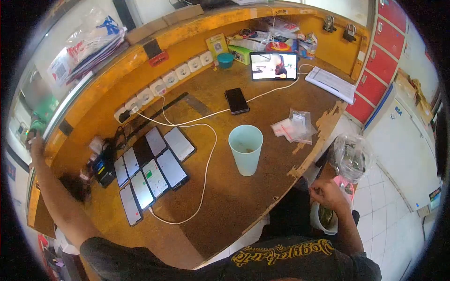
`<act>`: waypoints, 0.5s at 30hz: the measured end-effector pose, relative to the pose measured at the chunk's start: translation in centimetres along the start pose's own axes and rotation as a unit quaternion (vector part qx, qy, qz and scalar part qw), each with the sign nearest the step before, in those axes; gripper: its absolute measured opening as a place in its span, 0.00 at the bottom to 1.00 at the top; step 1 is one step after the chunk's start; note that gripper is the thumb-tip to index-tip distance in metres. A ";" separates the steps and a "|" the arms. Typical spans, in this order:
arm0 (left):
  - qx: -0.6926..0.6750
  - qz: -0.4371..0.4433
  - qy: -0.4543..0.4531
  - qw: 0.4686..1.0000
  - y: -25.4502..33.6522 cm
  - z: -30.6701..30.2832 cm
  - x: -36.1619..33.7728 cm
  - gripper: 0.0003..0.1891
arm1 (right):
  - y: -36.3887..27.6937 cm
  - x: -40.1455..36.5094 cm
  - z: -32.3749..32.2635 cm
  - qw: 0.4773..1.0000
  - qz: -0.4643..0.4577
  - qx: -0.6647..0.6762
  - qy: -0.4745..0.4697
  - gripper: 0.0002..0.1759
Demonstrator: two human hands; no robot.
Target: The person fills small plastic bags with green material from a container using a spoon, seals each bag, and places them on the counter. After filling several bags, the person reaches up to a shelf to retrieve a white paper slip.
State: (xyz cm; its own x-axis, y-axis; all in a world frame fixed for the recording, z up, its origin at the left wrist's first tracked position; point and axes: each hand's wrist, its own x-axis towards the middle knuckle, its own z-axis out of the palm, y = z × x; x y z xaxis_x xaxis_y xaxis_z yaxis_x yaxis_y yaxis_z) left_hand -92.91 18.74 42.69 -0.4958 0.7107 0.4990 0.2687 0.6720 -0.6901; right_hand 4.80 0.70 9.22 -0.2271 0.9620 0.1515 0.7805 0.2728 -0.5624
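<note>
At the far left, my left hand [36,146] is stretched out to the counter's window side, fingers curled at a small dark thing I cannot make out. Close beyond it is a person in a green top [40,114]. My right hand [331,195] is lowered past the desk's front edge, its fingers pinched on a small clear plastic bag [303,183]. Below that hand stands a pale bucket [323,220], with a pink container [344,185] beside it. Several phones, among them a phone with a green screen [154,178], lie in rows on the desk.
A light-blue cup [246,157] stands mid-desk [211,140], near a black phone [237,100] and small plastic bags [293,128]. A white cable [206,201] loops around the phones. Behind are a tablet [273,66], papers [330,84] and a row of sockets [169,78].
</note>
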 end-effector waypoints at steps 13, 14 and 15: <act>-0.308 -0.247 0.557 0.731 -2.4 -13.9 -11.3 0.23 | 0.8 -2.9 -2.9 0.992 0.030 0.038 0.119 0.06; -0.359 -0.197 0.628 0.662 -1.1 -15.8 -14.5 0.21 | 0.8 -3.2 -3.1 0.988 0.015 0.024 0.155 0.06; -0.406 -0.144 0.688 0.584 0.4 -16.9 -17.9 0.20 | 0.8 -3.6 -3.1 0.988 0.019 0.024 0.152 0.06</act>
State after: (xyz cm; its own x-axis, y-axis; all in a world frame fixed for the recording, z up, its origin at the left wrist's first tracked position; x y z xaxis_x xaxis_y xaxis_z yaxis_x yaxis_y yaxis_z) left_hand -69.99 9.77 42.31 0.3651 -0.3377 0.8676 0.9182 0.2844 -0.2757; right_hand 8.02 -2.52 10.78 -0.0073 0.9318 0.3629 0.7552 0.2430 -0.6087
